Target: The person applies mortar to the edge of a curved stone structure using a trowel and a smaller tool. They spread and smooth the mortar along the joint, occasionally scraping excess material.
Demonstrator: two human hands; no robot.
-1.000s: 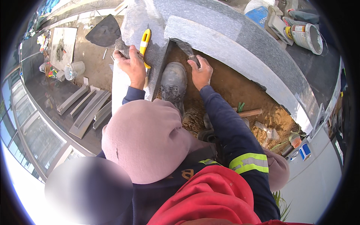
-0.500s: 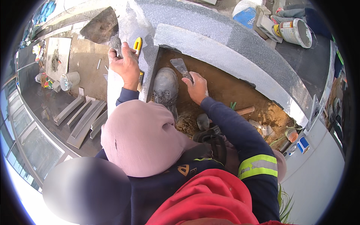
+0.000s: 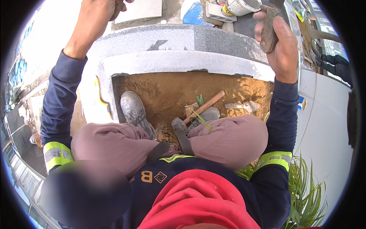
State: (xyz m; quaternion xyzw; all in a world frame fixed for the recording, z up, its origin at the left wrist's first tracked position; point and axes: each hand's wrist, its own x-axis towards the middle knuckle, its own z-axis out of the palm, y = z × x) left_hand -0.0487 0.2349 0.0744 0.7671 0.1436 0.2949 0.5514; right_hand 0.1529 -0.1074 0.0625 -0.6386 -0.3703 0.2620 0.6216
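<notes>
Sandy pit (image 3: pixel 167 89) framed by grey granite kerb slabs (image 3: pixel 183 61); grey work boot (image 3: pixel 133 110) and hammer (image 3: pixel 198 110) inside, the hammer lying on the sand between the knees. Right hand (image 3: pixel 280 42) clenched around a dirt-caked tool handle (image 3: pixel 268 28), raised above the kerb. Left hand (image 3: pixel 93 19) raised, closed on a dark object; what it is cannot be told

Both arms reach far and upward; the left hand (image 3: pixel 93 17) and right hand (image 3: pixel 280 38) each curl closed in a grip.
</notes>
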